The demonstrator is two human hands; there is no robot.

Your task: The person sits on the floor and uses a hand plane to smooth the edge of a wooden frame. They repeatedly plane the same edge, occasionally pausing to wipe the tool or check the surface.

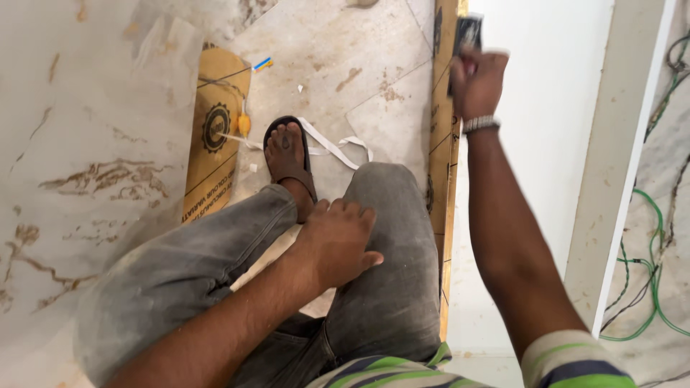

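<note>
My left hand (338, 241) rests flat on my right knee, fingers spread on the grey jeans (388, 215), and holds nothing. My right hand (478, 79) is raised far forward, closed around a small dark tool (467, 32) with a flat blade end. It presses that tool against the top of a tall brown board edge (442, 165) beside a white panel (535, 144). A metal bracelet circles my right wrist. My foot in a black sandal (287, 154) stands on the marble floor.
A brown cardboard sheet (215, 129) lies on the floor at the left. White edge-band strip (334, 147) curls near the sandal. A pale vertical frame (618, 165) stands right of the white panel, with green wires (650, 266) on the floor beyond it.
</note>
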